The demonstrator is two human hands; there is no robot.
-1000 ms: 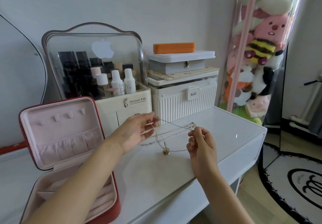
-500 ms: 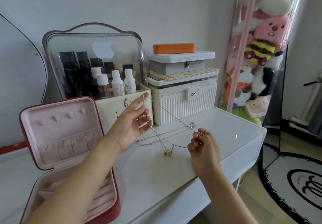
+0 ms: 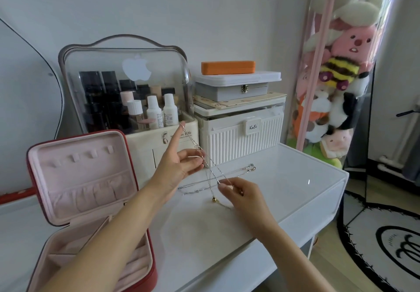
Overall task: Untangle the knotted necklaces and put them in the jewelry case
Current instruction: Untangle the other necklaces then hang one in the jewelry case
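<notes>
Thin silver necklace chains [image 3: 211,171] are tangled above the white table [image 3: 284,191]. My left hand [image 3: 179,162] is raised, its index finger straight with a chain looped over the tip, while thumb and other fingers pinch the chain lower down. My right hand [image 3: 241,195] pinches the chains near the table. A small gold pendant [image 3: 213,199] hangs between the hands, and more chain [image 3: 247,169] lies on the tabletop. The red jewelry case [image 3: 75,191] with pink lining stands open at the left.
A clear cosmetics organizer [image 3: 127,91] with bottles and a white ribbed box [image 3: 241,137] topped by a grey box and an orange case [image 3: 228,67] stand at the back. A clear bag of plush toys [image 3: 336,75] hangs to the right. A black-patterned rug [image 3: 386,241] covers the floor.
My left hand has risen and moved left, lifting a chain on its extended index finger. The chains now stretch diagonally from it down to my right hand, which moved slightly lower.
</notes>
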